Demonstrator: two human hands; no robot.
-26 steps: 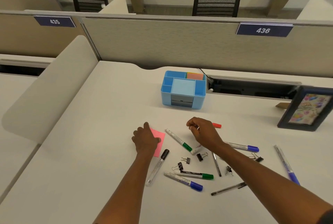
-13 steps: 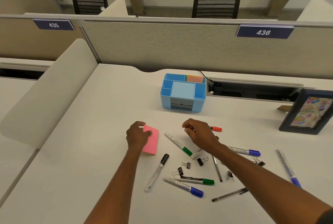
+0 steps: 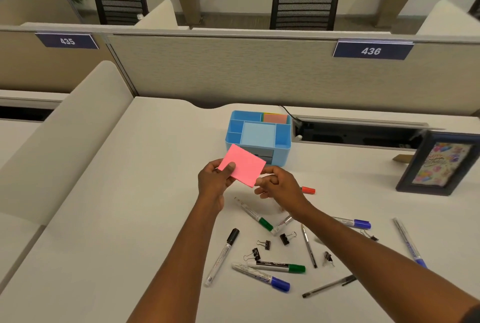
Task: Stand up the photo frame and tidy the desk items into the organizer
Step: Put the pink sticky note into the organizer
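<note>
My left hand point(image 3: 214, 182) pinches a pink sticky-note pad point(image 3: 243, 164), thumb on top, lifted above the desk just in front of the blue organizer point(image 3: 283, 151). My right hand point(image 3: 279, 186) holds the pad's right corner with curled fingers. The organizer's back right compartment holds orange and yellow note pads point(image 3: 275, 118). The black photo frame point(image 3: 441, 164) stands upright at the right. Several markers, such as a green-capped marker point(image 3: 255, 216), lie scattered on the desk with pens and binder clips point(image 3: 287, 238).
A grey partition point(image 3: 259, 73) runs along the back of the white desk point(image 3: 130, 205). An open cable tray point(image 3: 358, 135) sits behind the organizer at the right. A padded divider point(image 3: 65, 130) borders the desk's left side.
My left hand has lifted the pink pad off the desk and carried it toward the organizer. My right hand has come over to take hold of the pad's right corner.
</note>
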